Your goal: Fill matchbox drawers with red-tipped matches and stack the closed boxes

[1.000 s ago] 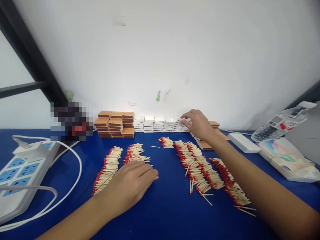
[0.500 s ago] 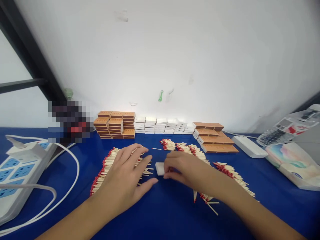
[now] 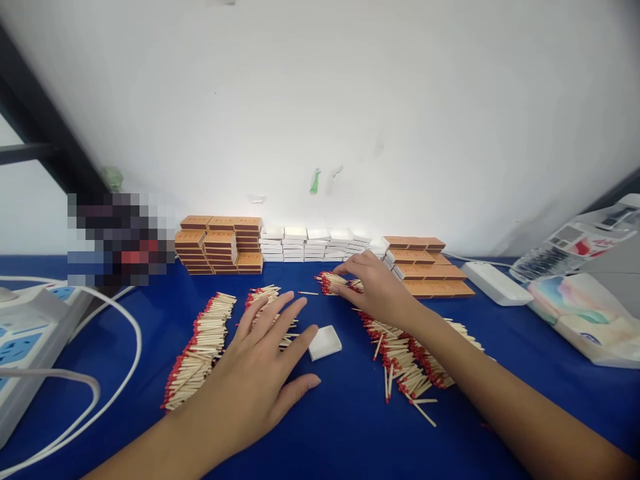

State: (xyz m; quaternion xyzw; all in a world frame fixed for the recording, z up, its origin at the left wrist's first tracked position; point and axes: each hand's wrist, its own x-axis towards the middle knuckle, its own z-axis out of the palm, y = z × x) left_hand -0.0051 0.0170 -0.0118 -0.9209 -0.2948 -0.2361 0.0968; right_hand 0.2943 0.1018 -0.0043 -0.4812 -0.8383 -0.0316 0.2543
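Note:
My left hand [image 3: 265,363] hovers with fingers spread and nothing held, its index fingertip beside the left edge of a white matchbox tray [image 3: 325,343]. Under and beyond it lie red-tipped matches, partly hidden. A long row of matches [image 3: 207,333] stretches to its left. Farther back, my right hand [image 3: 373,283] reaches over a small pile of matches [image 3: 327,283], thumb and fingers apart around it; whether the fingertips touch the matches I cannot tell. More matches [image 3: 395,350] are spread below my right wrist, and one single match [image 3: 308,293] lies apart near the middle.
Along the wall stand stacked orange matchboxes [image 3: 220,243], white trays [image 3: 305,245] and more orange matchboxes [image 3: 430,270]. A power strip [image 3: 30,347] with white cables is at left. At right are a white box [image 3: 497,283], a plastic bottle [image 3: 565,247] and a tissue pack [image 3: 585,320].
My right hand has left the white tray and moved back to the small match pile. The tray now lies uncovered and slightly turned. My left hand stays spread; the view has shifted a little.

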